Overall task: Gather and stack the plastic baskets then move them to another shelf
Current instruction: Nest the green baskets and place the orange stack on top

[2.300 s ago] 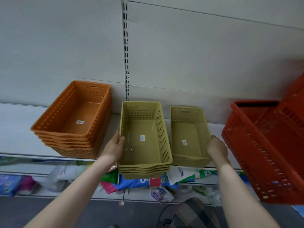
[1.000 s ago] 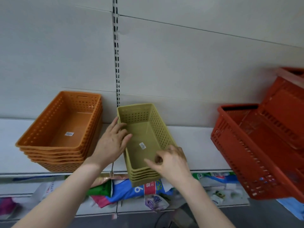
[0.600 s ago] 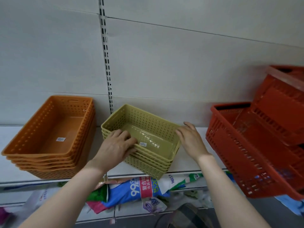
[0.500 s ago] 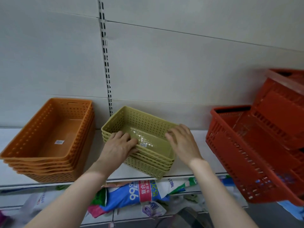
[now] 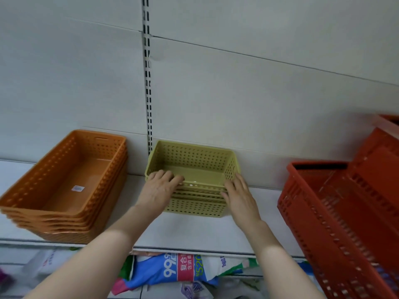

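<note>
A stack of several olive-green perforated plastic baskets point(image 5: 194, 160) stands on the white shelf point(image 5: 194, 229), its long side facing me and its back near the wall. My left hand point(image 5: 158, 188) grips the stack's near left rim, fingers curled over the edge. My right hand point(image 5: 239, 195) presses flat against the near right corner of the stack, fingers spread. A taller stack of orange baskets point(image 5: 69, 184) rests on the same shelf to the left, apart from the green one.
Large red baskets point(image 5: 345, 212) lean at the right end of the shelf. A slotted upright point(image 5: 148, 83) runs up the grey back panel. Below the shelf lie packaged goods, among them a blue and white bag point(image 5: 181, 270).
The lone green basket went onto the green stack. The stack was turned from lengthwise to crosswise and pushed back toward the wall. Both hands stayed on it.
</note>
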Action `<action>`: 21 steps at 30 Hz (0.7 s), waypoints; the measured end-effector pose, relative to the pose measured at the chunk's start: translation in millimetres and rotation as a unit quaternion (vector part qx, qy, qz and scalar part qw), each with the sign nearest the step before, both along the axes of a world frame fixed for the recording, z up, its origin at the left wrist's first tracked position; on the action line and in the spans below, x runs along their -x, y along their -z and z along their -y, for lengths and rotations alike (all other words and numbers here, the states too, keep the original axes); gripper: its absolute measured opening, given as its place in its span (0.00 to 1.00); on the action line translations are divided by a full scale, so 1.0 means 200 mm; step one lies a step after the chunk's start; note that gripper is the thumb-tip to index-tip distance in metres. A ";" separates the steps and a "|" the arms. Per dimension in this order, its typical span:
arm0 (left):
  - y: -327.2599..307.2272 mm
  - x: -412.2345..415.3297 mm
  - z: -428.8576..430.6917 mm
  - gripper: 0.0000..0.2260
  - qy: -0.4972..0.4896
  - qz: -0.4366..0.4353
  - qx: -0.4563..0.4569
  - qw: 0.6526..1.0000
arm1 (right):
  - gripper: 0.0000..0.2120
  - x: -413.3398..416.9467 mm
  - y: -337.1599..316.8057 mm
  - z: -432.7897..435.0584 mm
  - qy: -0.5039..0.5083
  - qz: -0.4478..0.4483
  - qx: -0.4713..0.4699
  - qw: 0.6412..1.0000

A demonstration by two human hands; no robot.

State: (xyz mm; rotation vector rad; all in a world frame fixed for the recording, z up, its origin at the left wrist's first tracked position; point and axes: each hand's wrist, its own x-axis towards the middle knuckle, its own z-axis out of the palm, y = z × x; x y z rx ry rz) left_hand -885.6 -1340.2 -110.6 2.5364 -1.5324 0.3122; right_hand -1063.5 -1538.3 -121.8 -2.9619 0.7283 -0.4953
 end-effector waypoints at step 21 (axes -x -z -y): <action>-0.12 -0.64 -1.28 0.25 -0.329 -0.224 0.094 0.912 | 0.20 -0.76 -0.26 -1.30 -0.069 0.085 -0.266 0.958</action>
